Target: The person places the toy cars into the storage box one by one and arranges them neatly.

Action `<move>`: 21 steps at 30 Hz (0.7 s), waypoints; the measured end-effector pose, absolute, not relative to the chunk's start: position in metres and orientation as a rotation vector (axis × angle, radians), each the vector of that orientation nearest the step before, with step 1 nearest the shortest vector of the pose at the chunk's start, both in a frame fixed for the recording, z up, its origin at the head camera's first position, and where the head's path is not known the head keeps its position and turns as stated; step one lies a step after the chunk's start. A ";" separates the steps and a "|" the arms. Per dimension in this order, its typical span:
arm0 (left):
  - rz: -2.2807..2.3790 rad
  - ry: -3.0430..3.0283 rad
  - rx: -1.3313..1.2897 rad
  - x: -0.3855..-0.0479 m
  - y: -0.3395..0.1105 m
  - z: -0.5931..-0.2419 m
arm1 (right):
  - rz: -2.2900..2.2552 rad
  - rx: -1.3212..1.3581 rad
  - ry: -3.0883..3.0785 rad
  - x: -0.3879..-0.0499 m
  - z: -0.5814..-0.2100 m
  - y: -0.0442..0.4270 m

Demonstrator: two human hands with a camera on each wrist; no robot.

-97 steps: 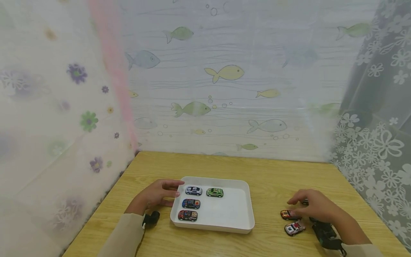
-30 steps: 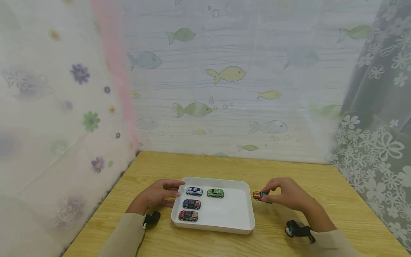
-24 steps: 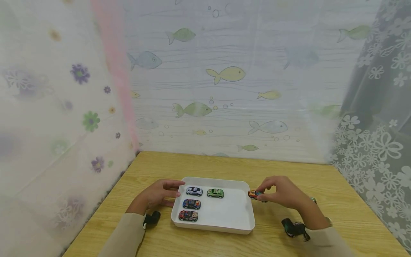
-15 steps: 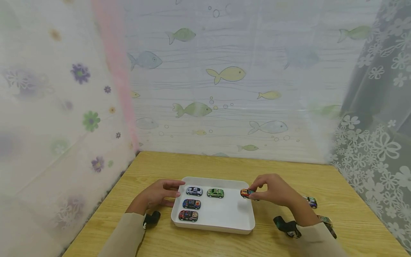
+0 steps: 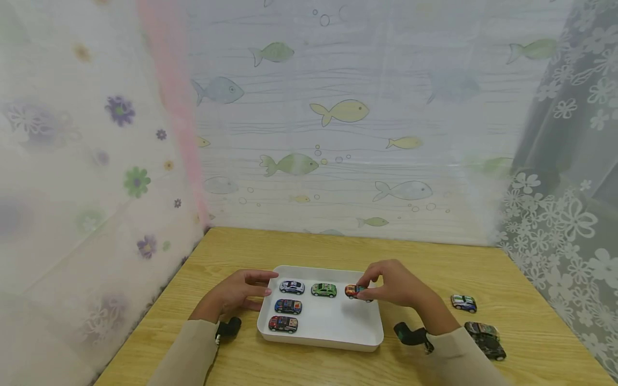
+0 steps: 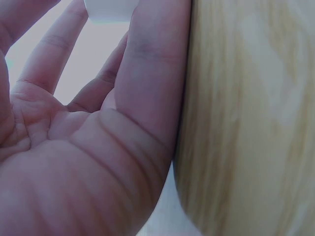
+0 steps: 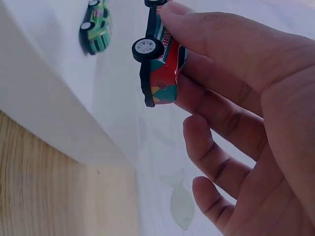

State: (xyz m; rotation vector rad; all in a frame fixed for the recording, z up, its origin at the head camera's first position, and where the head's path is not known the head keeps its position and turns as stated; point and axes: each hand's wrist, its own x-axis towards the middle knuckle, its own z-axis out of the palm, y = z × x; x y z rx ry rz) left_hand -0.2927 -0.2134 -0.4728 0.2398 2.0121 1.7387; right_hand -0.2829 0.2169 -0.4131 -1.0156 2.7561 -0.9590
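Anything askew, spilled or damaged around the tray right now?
Nothing stands out. In the white tray, the white car, green car, blue car and dark red car all stand upright; the right hand pinches an orange-red car over it. No spill or damage shows.

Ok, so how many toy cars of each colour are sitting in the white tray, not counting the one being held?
White-and-blue car: 1
Green car: 1
Dark blue car: 1
Red-and-black car: 1
Total in the white tray: 4, leaving out the red-and-orange car in the right hand.
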 end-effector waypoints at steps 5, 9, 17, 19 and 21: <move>1.738 2.014 0.241 -0.292 -0.214 -0.473 | -0.942 -1.009 2.754 -0.283 -0.413 0.205; 1.740 2.013 0.240 -0.292 -0.213 -0.473 | -0.937 -1.012 2.747 -0.284 -0.416 0.196; 1.740 2.017 0.234 -0.292 -0.213 -0.473 | -0.931 -0.986 2.746 -0.284 -0.419 0.181; 1.736 2.024 0.233 -0.292 -0.213 -0.473 | -0.925 -0.981 2.750 -0.285 -0.419 0.178; 1.732 2.029 0.227 -0.292 -0.213 -0.472 | -0.919 -0.969 2.757 -0.285 -0.419 0.175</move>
